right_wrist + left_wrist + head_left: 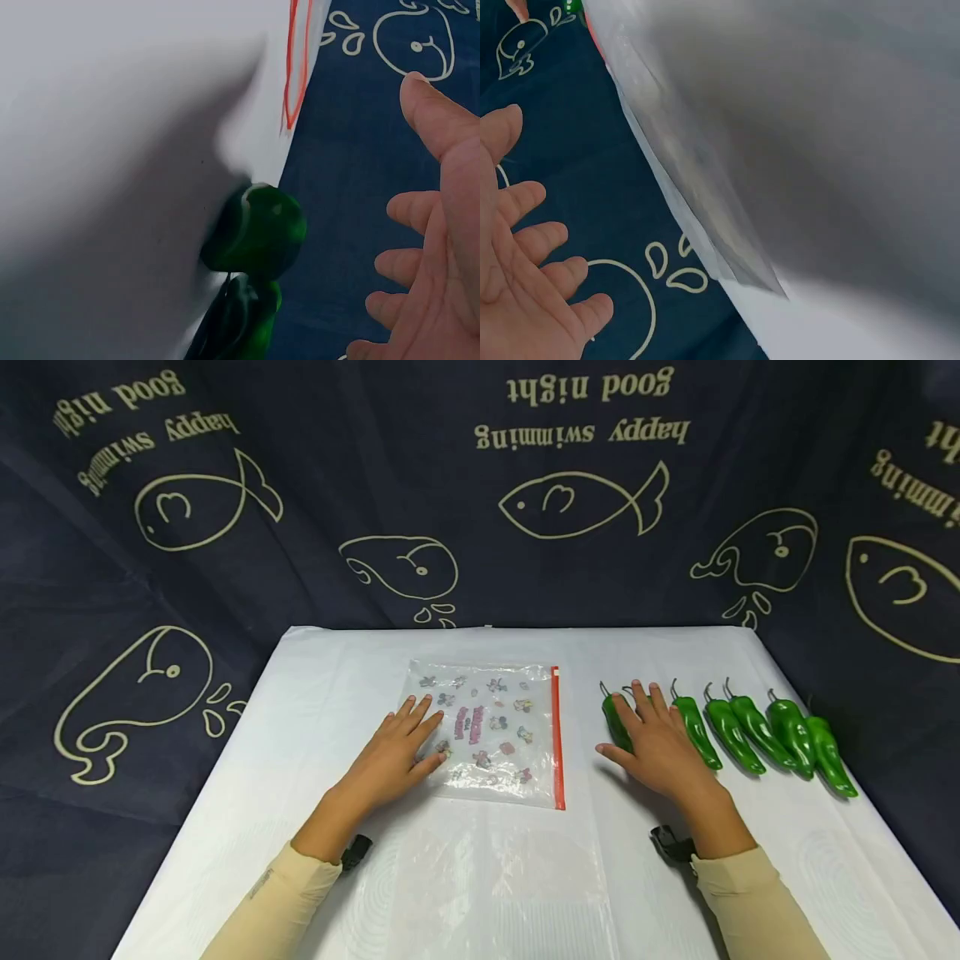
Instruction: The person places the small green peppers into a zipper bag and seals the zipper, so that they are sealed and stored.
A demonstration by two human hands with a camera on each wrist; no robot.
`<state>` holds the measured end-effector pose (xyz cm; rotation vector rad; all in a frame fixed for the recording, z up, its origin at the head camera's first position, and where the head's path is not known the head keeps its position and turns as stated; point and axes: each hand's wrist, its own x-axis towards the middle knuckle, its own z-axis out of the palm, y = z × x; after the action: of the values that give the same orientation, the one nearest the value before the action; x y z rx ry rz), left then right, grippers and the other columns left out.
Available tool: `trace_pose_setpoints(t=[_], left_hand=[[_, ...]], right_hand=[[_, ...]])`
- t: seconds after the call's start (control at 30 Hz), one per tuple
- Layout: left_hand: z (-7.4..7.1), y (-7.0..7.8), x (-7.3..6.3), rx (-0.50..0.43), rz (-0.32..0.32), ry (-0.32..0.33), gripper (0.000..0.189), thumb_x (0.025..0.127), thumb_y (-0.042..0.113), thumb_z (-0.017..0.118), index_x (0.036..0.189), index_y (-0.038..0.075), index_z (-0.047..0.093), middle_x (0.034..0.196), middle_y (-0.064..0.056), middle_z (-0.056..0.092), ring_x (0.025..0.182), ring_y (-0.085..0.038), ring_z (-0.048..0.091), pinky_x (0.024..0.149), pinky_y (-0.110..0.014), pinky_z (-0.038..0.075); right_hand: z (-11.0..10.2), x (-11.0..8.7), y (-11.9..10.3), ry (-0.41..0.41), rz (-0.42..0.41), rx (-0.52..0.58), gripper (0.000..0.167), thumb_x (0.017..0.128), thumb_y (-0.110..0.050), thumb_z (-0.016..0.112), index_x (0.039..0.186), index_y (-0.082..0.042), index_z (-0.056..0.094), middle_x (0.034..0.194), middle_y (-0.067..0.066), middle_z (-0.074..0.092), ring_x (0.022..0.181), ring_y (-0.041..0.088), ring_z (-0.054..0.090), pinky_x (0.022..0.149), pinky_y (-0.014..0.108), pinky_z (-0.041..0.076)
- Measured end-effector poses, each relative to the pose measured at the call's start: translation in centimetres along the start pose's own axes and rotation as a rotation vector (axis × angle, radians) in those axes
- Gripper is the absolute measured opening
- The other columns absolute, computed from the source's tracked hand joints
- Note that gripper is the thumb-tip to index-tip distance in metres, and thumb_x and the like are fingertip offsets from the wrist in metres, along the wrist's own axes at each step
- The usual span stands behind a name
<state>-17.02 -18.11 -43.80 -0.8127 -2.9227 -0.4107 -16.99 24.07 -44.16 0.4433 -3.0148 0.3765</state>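
A clear zip bag (480, 785) printed with small cartoon figures lies flat on the white table, its red slider edge facing right. Over the bag's left side, my left hand (390, 756) is spread palm down with straight fingers and grips nothing. Several green peppers (726, 727) lie in a row at the right. My right hand (663, 747) is held spread above the row's left end, partly hiding the peppers there. In the right wrist view the palm faces down, apart from a green pepper (262, 232), with nothing in the fingers.
The white-covered table (315, 693) ends at a dark blue cloth (420, 460) with fish and whale outlines, which hangs behind and at both sides. A clear plastic sheet (502, 868) covers the table's near middle. Black straps (671, 845) circle both wrists.
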Motion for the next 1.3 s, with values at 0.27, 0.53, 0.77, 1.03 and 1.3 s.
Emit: trace_pose_setpoints(t=[0.27,0.53,0.77,1.03,1.3], left_hand=[[0.5,1.1,1.8,0.000,0.053,-0.007,0.067,0.099,0.047,0.055,0.154,0.014,0.038,0.163,-0.010,0.020,0.149,-0.034,0.013,0.115,-0.058,0.021],[1.2,3.3,4.0,0.023,0.151,-0.067,0.067,0.098,0.045,0.057,0.153,0.012,0.039,0.162,-0.012,0.022,0.149,-0.035,0.014,0.115,-0.058,0.023],[1.5,4.9,5.4,0.083,0.217,-0.152,0.064,0.099,0.044,0.056,0.154,0.015,0.039,0.163,-0.010,0.020,0.149,-0.033,0.014,0.116,-0.056,0.023],[2.5,6.5,6.9,0.079,0.275,-0.196,0.063,0.100,0.045,0.053,0.154,0.017,0.038,0.163,-0.010,0.021,0.149,-0.032,0.014,0.116,-0.055,0.023],[4.2,8.6,8.1,0.147,0.298,-0.199,0.065,0.099,0.050,0.052,0.153,0.016,0.040,0.161,-0.012,0.026,0.147,-0.036,0.022,0.113,-0.054,0.030]], right_hand=[[0.3,0.7,-0.5,-0.016,-0.029,0.010,0.090,0.091,-0.058,0.061,0.156,-0.004,0.029,0.161,0.026,0.010,0.147,0.046,-0.001,0.110,0.071,0.011],[0.5,1.2,-0.9,-0.010,-0.046,0.014,0.089,0.090,-0.055,0.064,0.155,-0.003,0.031,0.161,0.027,0.013,0.147,0.048,0.004,0.111,0.070,0.010],[0.6,1.5,-1.1,-0.032,-0.045,0.006,0.087,0.091,-0.052,0.064,0.155,-0.004,0.032,0.161,0.026,0.014,0.146,0.048,0.005,0.111,0.069,0.012],[0.9,2.0,-1.3,-0.052,-0.042,-0.002,0.085,0.091,-0.052,0.064,0.154,-0.004,0.034,0.161,0.025,0.013,0.147,0.046,0.002,0.111,0.070,0.012],[1.2,2.2,-1.6,-0.027,-0.046,-0.011,0.084,0.089,-0.053,0.066,0.152,-0.003,0.039,0.160,0.026,0.019,0.145,0.049,0.010,0.111,0.070,0.014]])
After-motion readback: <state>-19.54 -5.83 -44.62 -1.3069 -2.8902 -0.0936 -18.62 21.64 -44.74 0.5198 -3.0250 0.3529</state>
